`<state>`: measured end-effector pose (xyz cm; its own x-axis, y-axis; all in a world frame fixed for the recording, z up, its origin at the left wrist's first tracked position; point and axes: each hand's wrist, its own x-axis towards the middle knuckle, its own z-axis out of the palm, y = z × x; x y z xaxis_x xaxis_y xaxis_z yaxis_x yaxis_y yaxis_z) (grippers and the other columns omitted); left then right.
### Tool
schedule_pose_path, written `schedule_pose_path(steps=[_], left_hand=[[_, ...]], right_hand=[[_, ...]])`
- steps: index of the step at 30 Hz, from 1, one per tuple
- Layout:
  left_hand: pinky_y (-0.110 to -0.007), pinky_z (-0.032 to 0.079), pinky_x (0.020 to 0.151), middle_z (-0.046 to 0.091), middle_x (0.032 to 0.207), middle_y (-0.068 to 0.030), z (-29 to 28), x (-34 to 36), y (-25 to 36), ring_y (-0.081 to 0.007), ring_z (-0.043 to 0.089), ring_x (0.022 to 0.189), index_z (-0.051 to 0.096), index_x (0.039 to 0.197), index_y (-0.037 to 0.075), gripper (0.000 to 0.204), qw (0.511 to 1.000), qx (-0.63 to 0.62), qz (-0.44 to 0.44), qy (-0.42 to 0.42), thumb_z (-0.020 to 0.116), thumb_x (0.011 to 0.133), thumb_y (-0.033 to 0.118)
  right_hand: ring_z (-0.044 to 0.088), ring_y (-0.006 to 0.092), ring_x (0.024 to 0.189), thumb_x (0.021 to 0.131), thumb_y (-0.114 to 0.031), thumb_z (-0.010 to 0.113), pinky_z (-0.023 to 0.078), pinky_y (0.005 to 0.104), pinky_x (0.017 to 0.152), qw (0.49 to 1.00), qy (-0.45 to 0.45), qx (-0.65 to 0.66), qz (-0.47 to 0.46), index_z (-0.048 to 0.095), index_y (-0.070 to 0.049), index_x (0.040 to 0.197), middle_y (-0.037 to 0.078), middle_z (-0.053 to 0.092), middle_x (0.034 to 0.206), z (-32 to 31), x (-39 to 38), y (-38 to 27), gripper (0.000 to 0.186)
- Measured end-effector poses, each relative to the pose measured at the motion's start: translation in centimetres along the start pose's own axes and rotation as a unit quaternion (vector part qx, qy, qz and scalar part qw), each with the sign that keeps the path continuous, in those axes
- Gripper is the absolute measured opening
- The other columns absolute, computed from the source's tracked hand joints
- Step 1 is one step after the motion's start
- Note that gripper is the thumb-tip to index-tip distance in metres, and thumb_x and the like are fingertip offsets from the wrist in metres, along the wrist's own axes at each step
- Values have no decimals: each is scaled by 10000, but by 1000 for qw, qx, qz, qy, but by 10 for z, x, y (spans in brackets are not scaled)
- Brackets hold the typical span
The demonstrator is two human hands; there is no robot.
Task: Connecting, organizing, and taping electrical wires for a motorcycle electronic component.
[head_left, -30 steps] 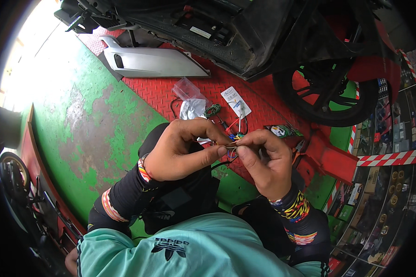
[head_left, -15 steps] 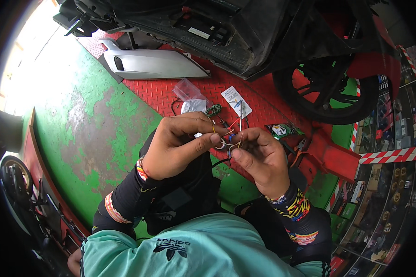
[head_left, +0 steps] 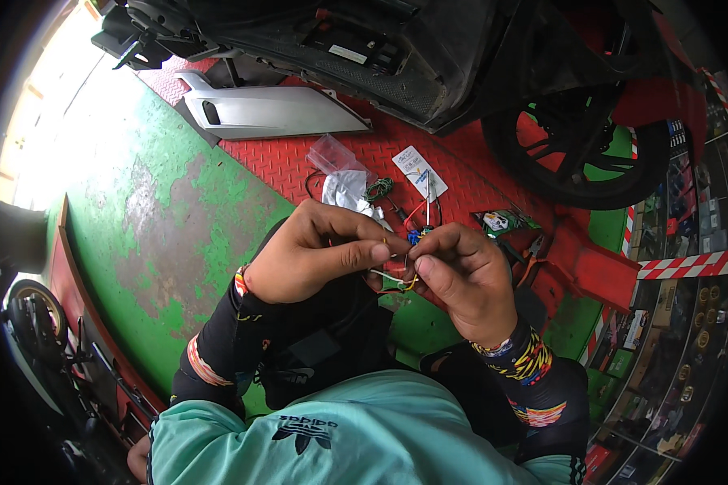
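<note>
My left hand [head_left: 315, 255] pinches thin wires, its thumb and forefinger just left of the other hand's fingertips. My right hand [head_left: 465, 287] is closed on the wires too. A white and yellow wire [head_left: 391, 277] loops below the fingers, and a blue bundle [head_left: 414, 236] sits just above them, with red and white leads running upward. On the red tread plate [head_left: 469, 166] lie a white card [head_left: 412, 162], a clear plastic case [head_left: 328, 150], a crumpled white bag [head_left: 341, 187] and a coil of green wire [head_left: 378, 190].
Above are a dark scooter [head_left: 412, 56] with its front wheel [head_left: 574, 153] and a detached silver side panel [head_left: 275, 109]. At right, pliers [head_left: 532, 255] lie by a red metal piece [head_left: 590, 267], near glass display cases [head_left: 687, 339]. Another motorcycle [head_left: 36, 339] stands at left.
My fingers have regrouped around the wires, the hands staying close together. The small wire loop now hangs lower, with white and yellow showing below them. The view has shifted slightly.
</note>
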<state>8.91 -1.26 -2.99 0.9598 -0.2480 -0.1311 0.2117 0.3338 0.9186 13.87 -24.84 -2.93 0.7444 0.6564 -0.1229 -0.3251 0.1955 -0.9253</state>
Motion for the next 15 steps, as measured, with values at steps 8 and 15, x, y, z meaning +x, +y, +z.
schedule_pose_path(steps=[8, 15], left_hand=[[-283, 612, 786, 769, 1000, -105, -4, 1, -5, -145, 736, 872, 754, 1027, -52, 142, 999, 15, 39, -34, 790, 946, 60], [-274, 600, 774, 766, 966, -89, -4, 1, -2, -138, 731, 852, 751, 1009, -47, 133, 999, -7, -1, -39, 782, 956, 71]], right_hand=[[660, 91, 817, 1045, -46, 612, 551, 262, 745, 993, -53, 106, 28, 578, -25, 1174, 49, 674, 997, -4, -4, 0, 135], [714, 169, 905, 1049, -16, 610, 601, 307, 800, 989, -80, 124, -7, 546, -12, 1212, 88, 674, 1064, 1, -3, 13, 175]])
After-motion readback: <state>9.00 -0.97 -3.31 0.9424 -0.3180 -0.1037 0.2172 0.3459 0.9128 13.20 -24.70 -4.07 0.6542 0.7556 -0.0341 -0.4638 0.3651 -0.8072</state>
